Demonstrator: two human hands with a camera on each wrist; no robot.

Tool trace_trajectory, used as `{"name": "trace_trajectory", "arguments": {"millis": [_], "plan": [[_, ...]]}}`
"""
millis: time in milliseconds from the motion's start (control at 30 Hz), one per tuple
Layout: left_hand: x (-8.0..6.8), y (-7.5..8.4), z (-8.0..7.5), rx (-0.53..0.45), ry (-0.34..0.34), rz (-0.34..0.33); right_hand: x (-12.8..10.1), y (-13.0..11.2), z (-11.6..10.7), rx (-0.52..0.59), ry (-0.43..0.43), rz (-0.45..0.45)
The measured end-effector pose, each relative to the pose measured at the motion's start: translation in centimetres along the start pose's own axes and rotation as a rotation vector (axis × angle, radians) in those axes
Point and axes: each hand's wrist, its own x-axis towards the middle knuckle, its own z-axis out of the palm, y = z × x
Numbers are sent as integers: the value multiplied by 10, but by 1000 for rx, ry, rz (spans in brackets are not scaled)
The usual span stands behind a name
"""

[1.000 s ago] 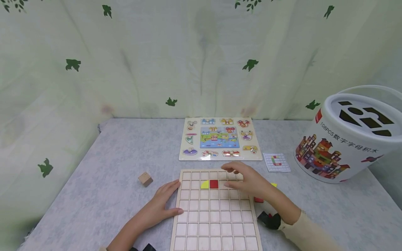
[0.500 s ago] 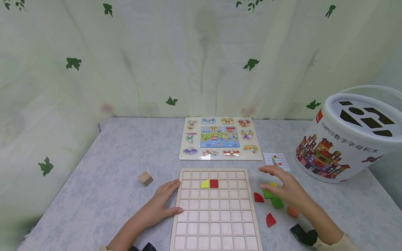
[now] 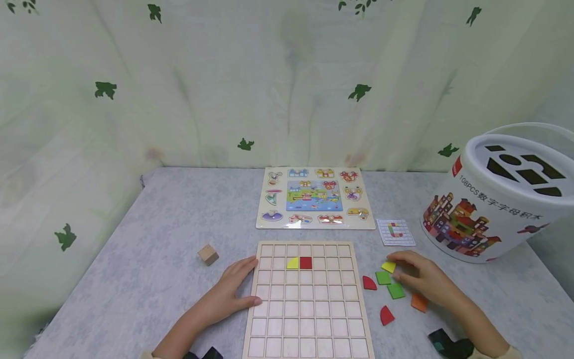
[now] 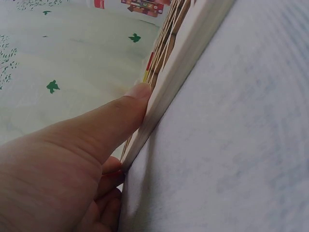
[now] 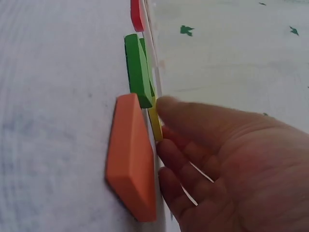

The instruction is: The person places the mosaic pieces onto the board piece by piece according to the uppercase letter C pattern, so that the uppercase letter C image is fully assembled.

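My left hand (image 3: 233, 289) rests at the left edge of a wooden grid board (image 3: 299, 321), its thumb and fingertips touching the rim. In the board's second row sit a yellow quarter-circle block (image 3: 292, 263) and a red square block (image 3: 306, 263), side by side. Right of the board, my right hand (image 3: 426, 279) pinches a small yellow block (image 3: 388, 267) between thumb and fingers, low at the table. Its full shape is partly covered. Around that hand lie two green square blocks (image 3: 396, 290), an orange block (image 5: 130, 159) and two red quarter-circle blocks (image 3: 386, 315).
A picture card (image 3: 396, 233) with a coloured C on a grid lies behind the right hand. A knobbed picture puzzle (image 3: 315, 224) lies behind the board. To the right stands a large white bucket (image 3: 484, 219); a wooden cube (image 3: 208, 255) sits at left.
My right hand has moved from over the board to the loose blocks at right and closed its fingers around the yellow block. The left hand has stayed at the board's edge.
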Motion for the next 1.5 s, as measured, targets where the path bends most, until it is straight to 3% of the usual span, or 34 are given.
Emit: {"name": "trace_trajectory", "arguments": {"millis": [200, 700, 1200, 1333, 1500], "plan": [[0, 1, -1, -2, -5, -3, 2, 7, 0, -45, -25, -61], [0, 3, -1, 2, -8, -9, 7, 0, -3, -91, -133, -11], [-1, 3, -1, 3, 1, -8, 6, -6, 0, -127, -31, -27], [-1, 3, -1, 4, 0, -10, 7, -12, 0, -116, 4, -53], [0, 3, -1, 7, 1, 1, 11, -30, 1, -58, 24, -150]]}}
